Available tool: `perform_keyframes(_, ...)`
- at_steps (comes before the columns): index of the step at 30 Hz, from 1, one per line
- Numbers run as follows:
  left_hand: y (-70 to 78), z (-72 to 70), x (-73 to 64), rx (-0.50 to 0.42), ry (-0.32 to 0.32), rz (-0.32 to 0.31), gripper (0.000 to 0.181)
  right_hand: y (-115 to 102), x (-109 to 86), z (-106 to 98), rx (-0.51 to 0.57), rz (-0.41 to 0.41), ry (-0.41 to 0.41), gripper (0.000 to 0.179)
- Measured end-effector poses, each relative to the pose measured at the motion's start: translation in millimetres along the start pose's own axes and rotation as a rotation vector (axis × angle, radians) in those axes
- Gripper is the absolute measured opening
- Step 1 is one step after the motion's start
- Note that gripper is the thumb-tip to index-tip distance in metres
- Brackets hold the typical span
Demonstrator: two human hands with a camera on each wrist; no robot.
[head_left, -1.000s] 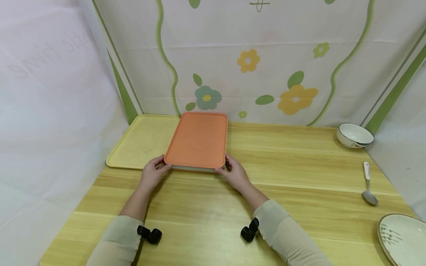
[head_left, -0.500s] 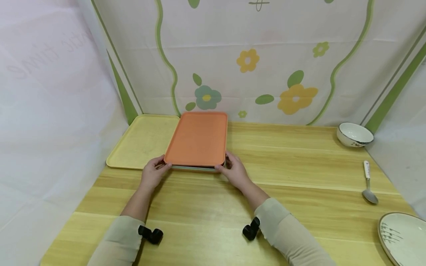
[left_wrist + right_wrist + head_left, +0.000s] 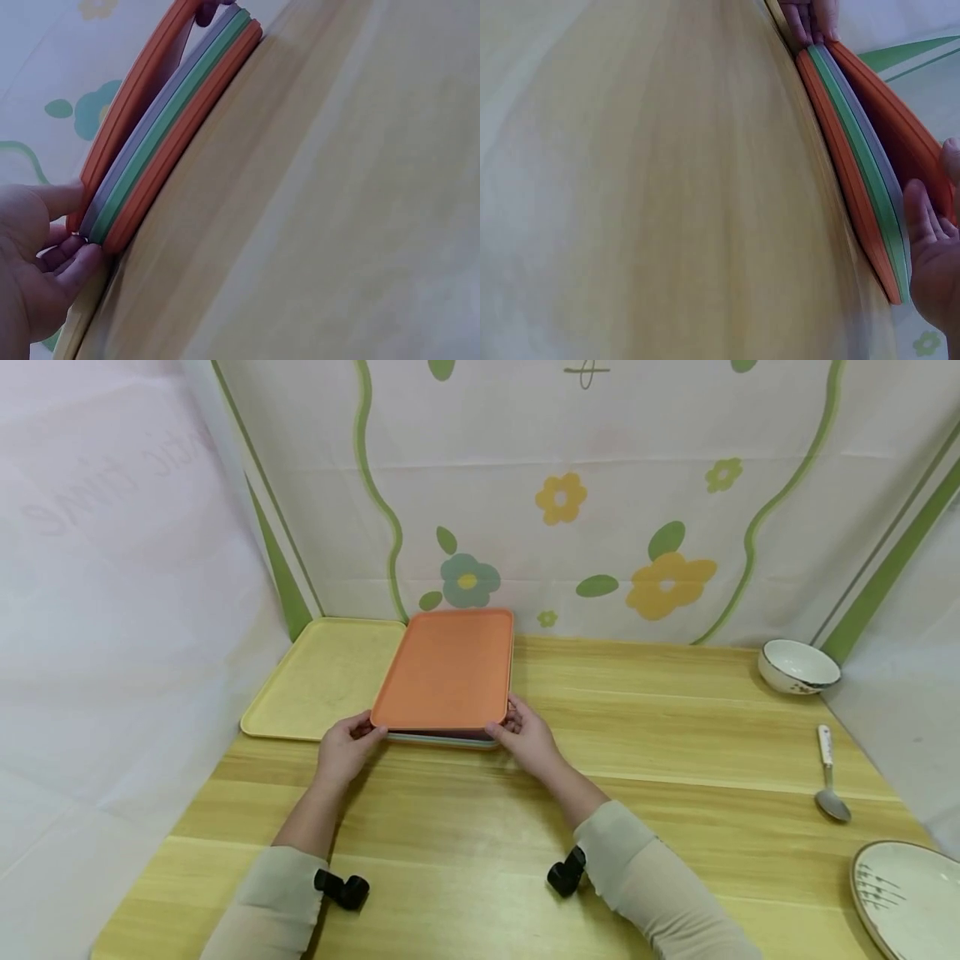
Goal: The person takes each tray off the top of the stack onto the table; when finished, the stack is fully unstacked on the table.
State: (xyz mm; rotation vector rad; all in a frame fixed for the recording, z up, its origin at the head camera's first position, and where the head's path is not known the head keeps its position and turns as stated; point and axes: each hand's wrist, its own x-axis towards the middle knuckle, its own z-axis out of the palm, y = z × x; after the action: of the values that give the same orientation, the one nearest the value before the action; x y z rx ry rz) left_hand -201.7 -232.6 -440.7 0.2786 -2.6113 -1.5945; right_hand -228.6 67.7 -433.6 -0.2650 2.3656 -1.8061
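An orange tray [image 3: 446, 668] tops a stack, its near edge and right side tipped up off the trays under it. My right hand [image 3: 531, 745] holds its near right corner, thumb over the rim and fingers beneath. At the near left corner my left hand [image 3: 347, 752] pinches the orange tray's rim, with some fingers right at the corners of the lower trays. Under the dark gap lie a pale purple tray [image 3: 877, 154], a green tray [image 3: 863, 161] and another orange tray [image 3: 840, 157] at the bottom, stacked on the table.
A yellow tray [image 3: 326, 677] lies flat just left of the stack. To the right are a white bowl [image 3: 799, 667], a spoon [image 3: 829, 777] with a white handle and a patterned plate [image 3: 911, 902]. A flowered cloth [image 3: 600, 527] hangs behind the table [image 3: 450, 843].
The near edge of the top orange tray has risen, widening the gap above the lower trays, most at the right. My right hand has moved up slightly with it; my left hand stays put.
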Motion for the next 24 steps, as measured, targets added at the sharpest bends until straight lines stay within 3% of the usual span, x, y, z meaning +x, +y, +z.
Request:
perform_keyframes(4,4.4,0.4,-4.0,0.012,0.019,-0.012,0.058,-2.1,1.5,3.5,0.144,0.038,-0.017,0.078)
perform_keyframes(12,1.6,4.1,-5.7,-0.055,0.030,-0.029,0.058,-1.6,4.4,10.6,0.385,0.089,-0.009,0.072)
perform_keyframes(18,-3.3,6.6,-5.3,-0.124,0.008,-0.037,0.061,-0.2,4.1,11.4,0.460,0.101,-0.011,0.073)
perform_keyframes(24,-7.5,8.5,-5.1,-0.095,0.018,-0.015,0.061,0.3,-0.3,4.0,0.536,0.117,-0.010,0.071)
